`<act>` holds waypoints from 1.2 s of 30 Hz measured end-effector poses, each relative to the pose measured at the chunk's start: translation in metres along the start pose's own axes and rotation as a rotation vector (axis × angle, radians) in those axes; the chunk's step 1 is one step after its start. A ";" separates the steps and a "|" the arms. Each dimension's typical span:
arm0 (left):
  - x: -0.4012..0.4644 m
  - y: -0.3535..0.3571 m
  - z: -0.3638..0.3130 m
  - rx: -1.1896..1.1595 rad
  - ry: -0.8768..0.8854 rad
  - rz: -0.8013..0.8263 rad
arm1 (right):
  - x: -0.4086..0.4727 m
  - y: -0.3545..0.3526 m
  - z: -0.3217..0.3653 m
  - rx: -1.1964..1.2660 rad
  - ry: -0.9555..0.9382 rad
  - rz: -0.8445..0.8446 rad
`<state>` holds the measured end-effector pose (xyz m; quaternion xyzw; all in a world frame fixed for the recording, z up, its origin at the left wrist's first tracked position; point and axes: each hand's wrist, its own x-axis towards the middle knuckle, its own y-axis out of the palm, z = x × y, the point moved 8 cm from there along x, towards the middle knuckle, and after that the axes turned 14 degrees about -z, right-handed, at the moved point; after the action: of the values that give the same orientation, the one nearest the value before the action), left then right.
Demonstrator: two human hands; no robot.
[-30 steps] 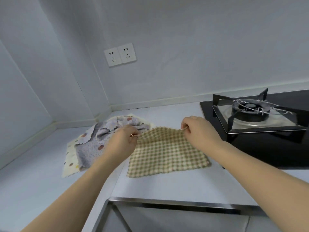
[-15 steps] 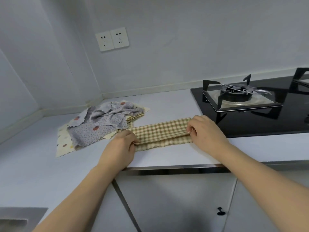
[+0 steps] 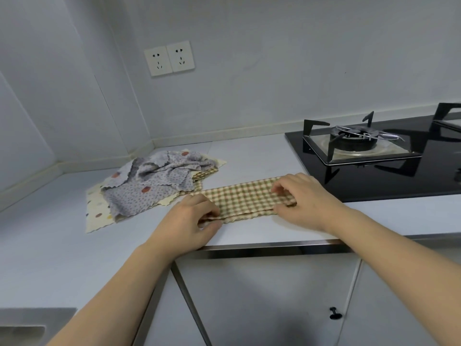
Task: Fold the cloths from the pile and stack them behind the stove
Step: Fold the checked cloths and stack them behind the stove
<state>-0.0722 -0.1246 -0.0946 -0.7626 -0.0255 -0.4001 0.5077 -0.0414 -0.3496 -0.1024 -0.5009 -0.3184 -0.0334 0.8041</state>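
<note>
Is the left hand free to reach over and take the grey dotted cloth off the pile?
Probably not yet. The left hand is pinching the end of the checked cloth. The grey dotted cloth lies close beside it with nothing between, so once it lets go, the way looks open.

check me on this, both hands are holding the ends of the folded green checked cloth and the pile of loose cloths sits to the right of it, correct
Not quite. The head view shows the left hand and right hand gripping the ends of the folded green-and-cream checked cloth, but the pile of loose grey and cream spotted cloths sits to its left, not its right. The black glass gas stove is on the right.
</note>
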 end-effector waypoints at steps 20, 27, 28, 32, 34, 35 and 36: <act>0.011 -0.015 0.011 -0.021 -0.294 -0.065 | 0.004 0.004 -0.025 0.548 0.344 -0.011; 0.022 -0.031 0.012 -0.164 -0.362 -0.114 | 0.004 -0.010 -0.032 0.821 0.456 -0.124; 0.024 -0.034 0.013 -0.210 -0.380 -0.131 | 0.005 -0.013 -0.032 0.882 0.480 -0.134; 0.033 -0.051 0.016 -0.313 -0.410 -0.205 | 0.003 -0.007 -0.017 0.964 0.513 -0.073; 0.034 -0.056 0.015 -0.335 -0.417 -0.198 | 0.001 -0.004 -0.010 0.996 0.530 -0.060; 0.035 -0.057 0.015 -0.337 -0.422 -0.188 | 0.002 -0.005 -0.008 1.031 0.535 -0.065; 0.035 -0.058 0.016 -0.341 -0.432 -0.178 | 0.002 -0.007 -0.006 1.086 0.543 -0.075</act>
<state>-0.0652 -0.0964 -0.0314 -0.8991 -0.1324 -0.2701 0.3179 -0.0394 -0.3571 -0.0975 0.0189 -0.0906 -0.0210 0.9955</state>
